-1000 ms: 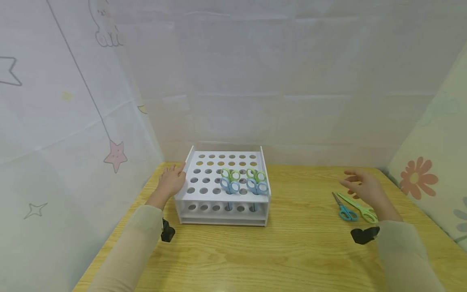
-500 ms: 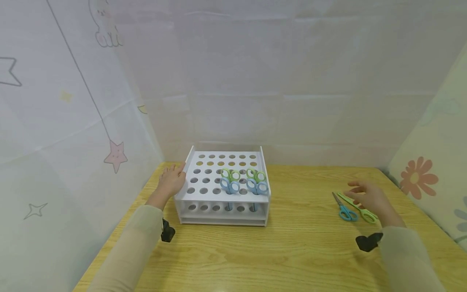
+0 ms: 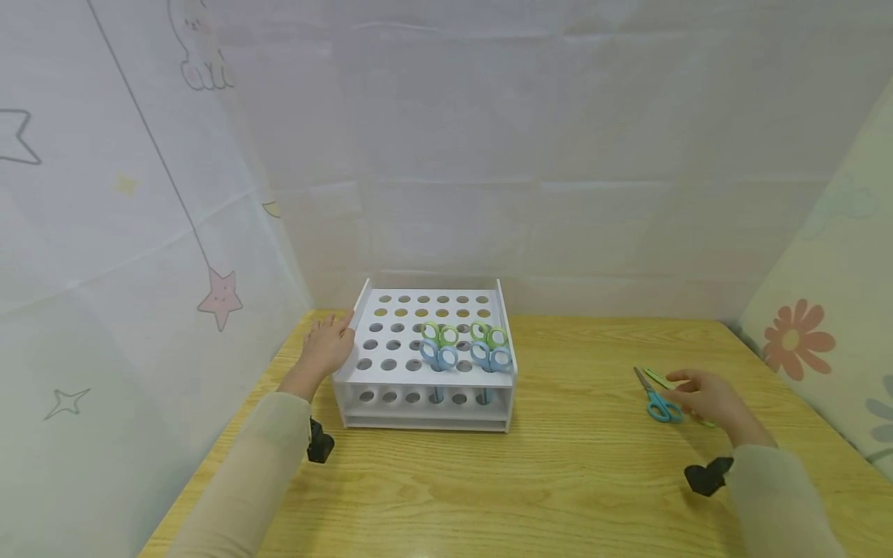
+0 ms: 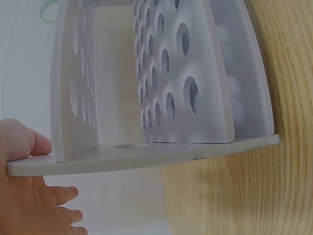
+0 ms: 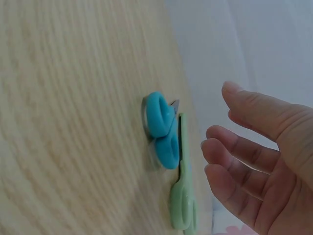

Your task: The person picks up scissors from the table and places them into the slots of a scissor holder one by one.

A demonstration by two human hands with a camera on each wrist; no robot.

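Your left hand (image 3: 328, 345) clamps the boxy white hole-punched rack (image 3: 425, 377), right hand (image 3: 708, 397) fingers apart: best pinch turquoise-handled metal scissors (image 3: 653, 398) or pale-green scissors (image 5: 181, 188) singly, by the loops

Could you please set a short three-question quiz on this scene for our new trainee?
1. Which hand grips the white rack?
2. True or false: the right hand holds a pair of scissors.
3. What lies beside the turquoise-handled scissors on the table?
a) a pen
b) green scissors
c) a ruler

Key:
1. The left hand.
2. False; the right hand is empty.
3. b
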